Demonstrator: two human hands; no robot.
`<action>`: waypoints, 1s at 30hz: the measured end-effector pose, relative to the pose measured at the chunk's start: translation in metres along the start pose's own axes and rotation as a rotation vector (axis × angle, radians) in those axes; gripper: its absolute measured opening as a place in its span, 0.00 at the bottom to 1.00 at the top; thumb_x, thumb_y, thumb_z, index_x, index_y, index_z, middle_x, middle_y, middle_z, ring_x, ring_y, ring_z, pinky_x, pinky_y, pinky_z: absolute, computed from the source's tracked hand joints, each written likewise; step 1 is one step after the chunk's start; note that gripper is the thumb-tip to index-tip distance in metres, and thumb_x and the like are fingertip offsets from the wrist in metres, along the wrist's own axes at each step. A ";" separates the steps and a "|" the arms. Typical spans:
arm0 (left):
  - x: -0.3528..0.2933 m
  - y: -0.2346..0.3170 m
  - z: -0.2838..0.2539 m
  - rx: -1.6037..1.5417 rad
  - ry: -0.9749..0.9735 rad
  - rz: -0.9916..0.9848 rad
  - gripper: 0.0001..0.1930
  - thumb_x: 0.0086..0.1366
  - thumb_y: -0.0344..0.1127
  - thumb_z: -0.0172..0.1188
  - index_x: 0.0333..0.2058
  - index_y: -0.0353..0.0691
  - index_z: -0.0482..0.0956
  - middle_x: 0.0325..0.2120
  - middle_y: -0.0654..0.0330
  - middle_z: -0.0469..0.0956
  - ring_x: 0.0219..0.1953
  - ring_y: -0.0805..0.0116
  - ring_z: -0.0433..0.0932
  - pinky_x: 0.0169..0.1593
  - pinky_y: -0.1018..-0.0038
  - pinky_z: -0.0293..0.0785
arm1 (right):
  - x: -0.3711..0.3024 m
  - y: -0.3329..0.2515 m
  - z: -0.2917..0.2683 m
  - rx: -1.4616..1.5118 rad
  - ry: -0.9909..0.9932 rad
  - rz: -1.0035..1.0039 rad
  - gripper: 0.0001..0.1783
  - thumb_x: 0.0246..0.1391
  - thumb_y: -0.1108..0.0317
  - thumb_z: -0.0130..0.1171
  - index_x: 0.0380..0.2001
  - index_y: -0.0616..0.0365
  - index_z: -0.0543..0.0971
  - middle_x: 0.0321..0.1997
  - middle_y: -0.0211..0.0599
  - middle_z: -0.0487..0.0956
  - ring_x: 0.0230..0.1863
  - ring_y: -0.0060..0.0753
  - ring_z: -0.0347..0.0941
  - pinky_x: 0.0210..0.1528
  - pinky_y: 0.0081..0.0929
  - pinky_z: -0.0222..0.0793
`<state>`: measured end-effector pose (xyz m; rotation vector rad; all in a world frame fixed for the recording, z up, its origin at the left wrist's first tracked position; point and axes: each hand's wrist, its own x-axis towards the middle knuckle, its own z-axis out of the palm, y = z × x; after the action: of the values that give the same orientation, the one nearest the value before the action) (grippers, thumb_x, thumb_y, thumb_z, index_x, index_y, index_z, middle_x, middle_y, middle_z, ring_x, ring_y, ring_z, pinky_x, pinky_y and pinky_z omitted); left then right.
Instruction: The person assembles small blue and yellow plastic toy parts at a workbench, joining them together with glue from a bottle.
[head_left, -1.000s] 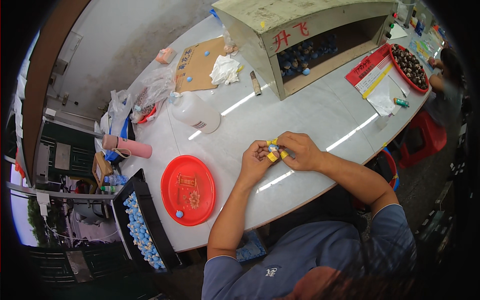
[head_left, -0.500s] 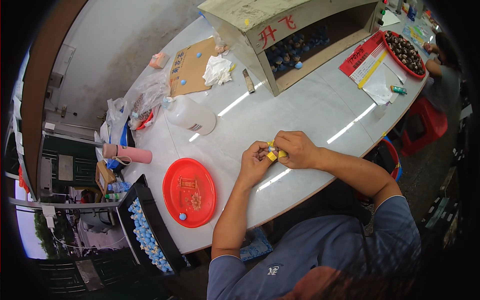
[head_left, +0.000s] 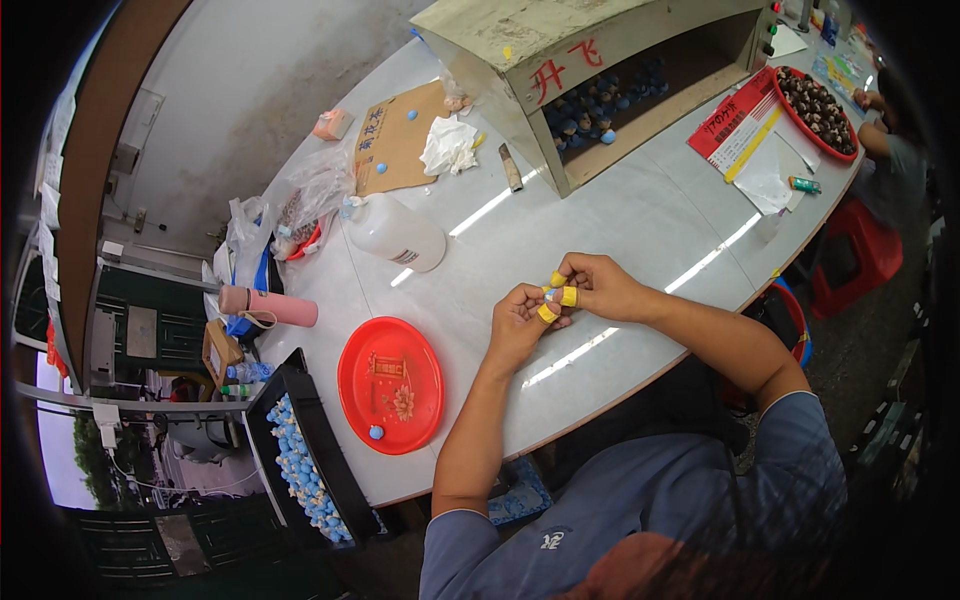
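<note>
My left hand [head_left: 520, 322] is closed in a pinch on a small blue piece [head_left: 550, 294], held just above the table near its front edge. From the right, the thumb and forefinger of my right hand [head_left: 602, 289] meet at the same piece, and its fingers are bent around it. Yellow wraps cover several of my fingertips. The fingers hide most of the piece, so its exact shape does not show. To the left of my hands, a red oval tray [head_left: 425, 365] has one small blue ball [head_left: 376, 432] on it.
A black bin [head_left: 350, 490] at the left holds many blue-and-beige pieces. A white bottle [head_left: 400, 232] and a pink flask [head_left: 285, 307] stand beyond the tray. A metal box-like machine [head_left: 540, 150] with blue pieces inside stands at the back. A red basin [head_left: 850, 150] lies far right, near another person.
The fingers of my right hand have spread slightly and shifted at the blue piece. My left hand stays beside it. The whole view has shifted a little to the right.
</note>
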<state>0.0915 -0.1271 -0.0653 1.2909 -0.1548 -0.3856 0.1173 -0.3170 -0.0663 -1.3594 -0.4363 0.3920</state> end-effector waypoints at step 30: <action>0.004 -0.006 0.011 -0.025 0.057 0.058 0.10 0.63 0.30 0.60 0.38 0.30 0.71 0.33 0.53 0.79 0.33 0.70 0.80 0.37 0.76 0.81 | -0.008 0.001 0.010 -0.548 0.228 -0.403 0.08 0.52 0.76 0.54 0.36 0.65 0.71 0.30 0.43 0.75 0.27 0.41 0.74 0.30 0.33 0.71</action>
<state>0.0903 -0.1397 -0.0687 1.2685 -0.1385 -0.3006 0.1055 -0.3128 -0.0662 -1.7714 -0.6390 -0.2355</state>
